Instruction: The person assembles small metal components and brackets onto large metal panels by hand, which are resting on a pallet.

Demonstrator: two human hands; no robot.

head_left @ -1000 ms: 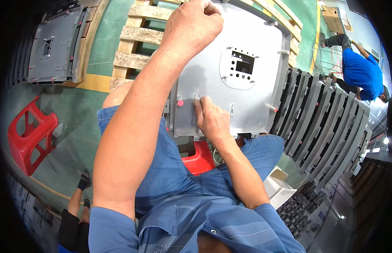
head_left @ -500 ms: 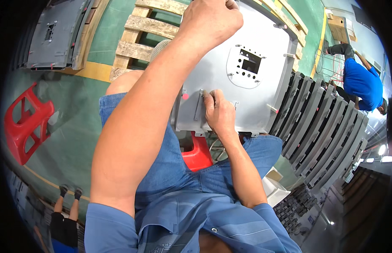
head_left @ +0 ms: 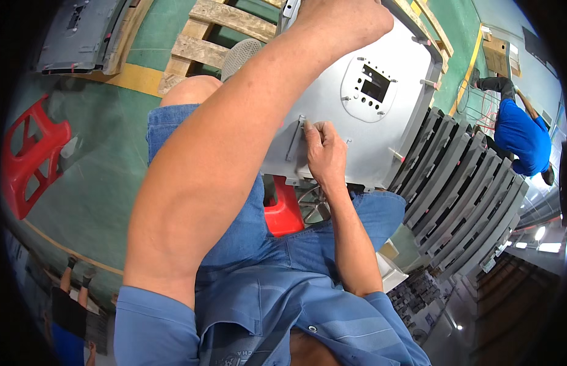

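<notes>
Straight ahead, a flat grey metal panel (head_left: 329, 100) slants away rightward, right edge near grey metal casings (head_left: 457, 177). Left hand (head_left: 363, 22) and right hand (head_left: 327, 149) curl, grip unclear.

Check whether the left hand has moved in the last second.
Yes: the left hand has shifted right, judged against the dark hole in the gray panel.

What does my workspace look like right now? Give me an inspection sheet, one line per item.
Surface: green floor with yellow marking.
Job's things: grey metal panel with a dark cut-out.
Clutter: red stool at left, wooden pallet ahead, row of grey panels at right.
Hands: left hand partly cut off by the top edge; right hand beside the panel's narrow strip.
Cables: thin red strands near a co-worker; too small to identify.
Surroundings: another person, lower left.
</notes>
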